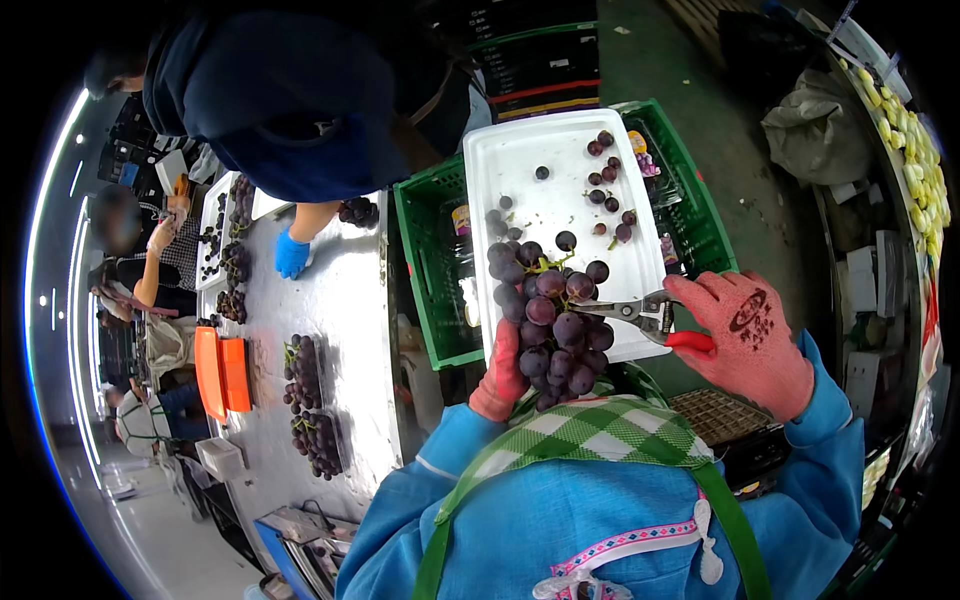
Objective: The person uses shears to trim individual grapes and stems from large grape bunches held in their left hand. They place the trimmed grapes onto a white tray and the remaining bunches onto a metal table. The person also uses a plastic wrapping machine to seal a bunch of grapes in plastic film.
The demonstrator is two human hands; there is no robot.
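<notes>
A bunch of dark purple grapes (559, 330) rests on my left hand (501, 375), whose pink-gloved palm supports it from the left and below. My right hand (750, 341), in a pink glove, is closed around red-handled pruning shears (643, 313). The blades of the shears reach into the right side of the bunch, among the berries; their tips are partly hidden. Behind the bunch lies a white plastic tray (559, 139) holding several loose grapes (609, 174) and small bits of stem. The tray sits across a green plastic crate (435, 270).
Clear packs with labels (664, 180) lie in the crate. To the left, a metal table (360, 300) bears packed grapes (304, 375) and an orange scale (223, 375). A co-worker's blue-gloved hand (291, 255) rests over it. Pale green grapes (911, 157) line a shelf at far right.
</notes>
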